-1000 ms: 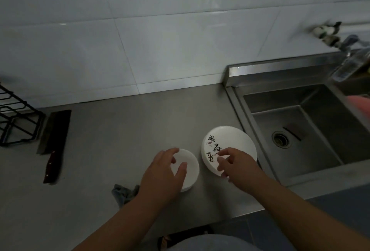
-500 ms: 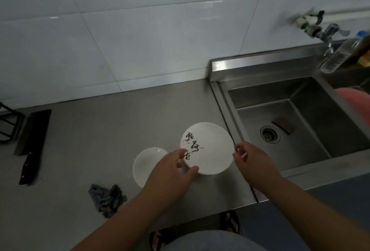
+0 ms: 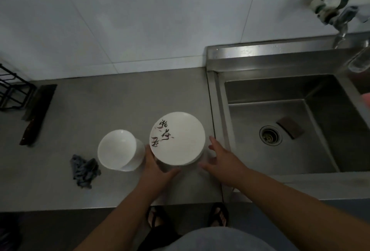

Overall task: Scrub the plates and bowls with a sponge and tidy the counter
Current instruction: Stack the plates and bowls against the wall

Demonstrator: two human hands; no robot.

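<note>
Steel counter [image 3: 120, 100] under white wall tiles, dim light; sink [image 3: 270, 88] let into its right end. Stack of white plates [image 3: 178, 138] sits on the counter just left of the sink, the top plate bearing dark brush lettering. Left hand [image 3: 158, 167] grips the stack at its near-left edge, fingers curled up along the rim, thumb lying across the near side. Right hand [image 3: 222, 158] between stack and sink, fingers spread and straight, holding nothing; thumb tip close to the stack's edge, contact cannot be told. Stacked white bowls [image 3: 118, 149] further left of the sink, just beside the left hand's fingers. Crumpled grey rag [image 3: 85, 167] left of those. Cleaver [image 3: 37, 112] and black wire rack [image 3: 12, 92] farthest from the sink. Inside the sink: dark sponge [image 3: 290, 129] beside the drain [image 3: 270, 135]. Tap [image 3: 340, 14] on the wall above the sink's far right corner, blurred.
</note>
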